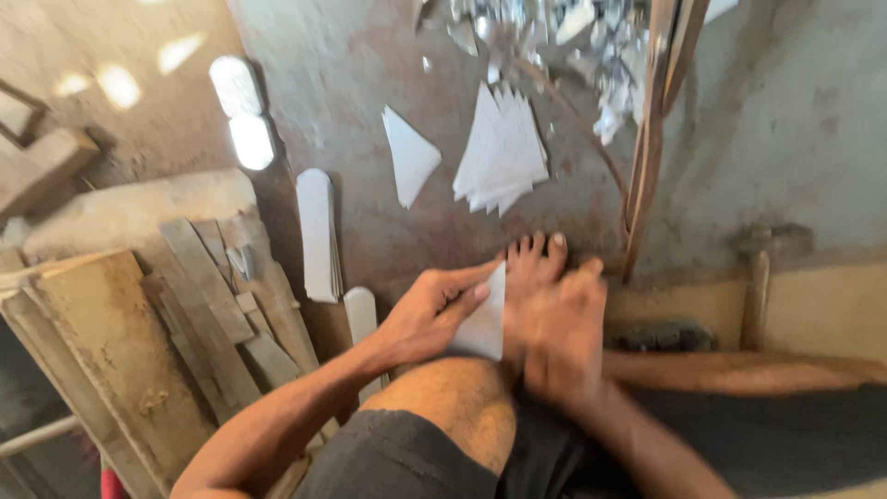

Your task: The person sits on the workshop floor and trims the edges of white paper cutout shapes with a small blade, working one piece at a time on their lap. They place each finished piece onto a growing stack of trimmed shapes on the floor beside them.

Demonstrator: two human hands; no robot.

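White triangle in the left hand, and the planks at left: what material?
White triangle: thin flat sheet, matte, probably paper or thin card; blur leaves it open. Planks: rough unfinished wood, dusty, grain and worn edges visible. Left hand pinches the sheet.

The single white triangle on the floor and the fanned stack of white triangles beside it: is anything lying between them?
No. In the head view, only bare, stained floor separates the single white triangle from the fanned stack; they lie apart.
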